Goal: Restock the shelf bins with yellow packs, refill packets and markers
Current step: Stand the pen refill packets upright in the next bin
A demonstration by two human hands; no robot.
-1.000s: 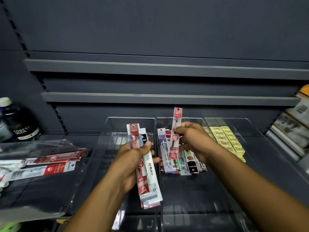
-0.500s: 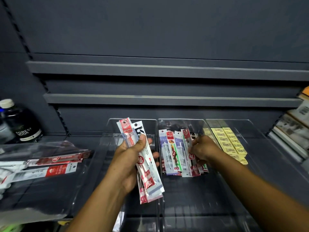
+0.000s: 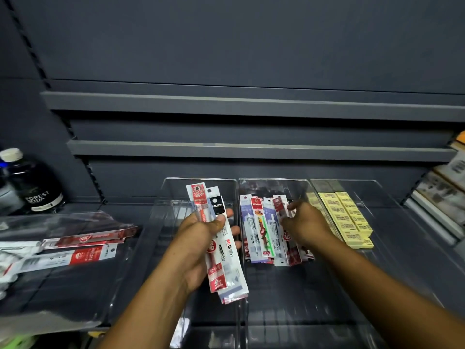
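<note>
My left hand (image 3: 201,245) grips a stack of refill packets (image 3: 224,250), red and white, held upright over the left clear bin (image 3: 161,222). My right hand (image 3: 302,225) rests inside the middle clear bin (image 3: 276,298), fingers on the red packet at the right end of a row of refill packets (image 3: 261,230) lying there. Whether those fingers pinch the packet or only touch it is unclear. Yellow packs (image 3: 347,220) lie in two rows in the right clear bin (image 3: 392,222).
A clear tray (image 3: 63,285) at left holds more red and white refill packets (image 3: 83,248). A dark soda bottle (image 3: 30,185) stands behind it. Grey shelf rails (image 3: 251,149) run above the bins. Boxed goods (image 3: 442,195) line the right edge.
My right hand lowered a red packet from above the middle bin into the row and now rests on it. My left hand raised its stack slightly.
</note>
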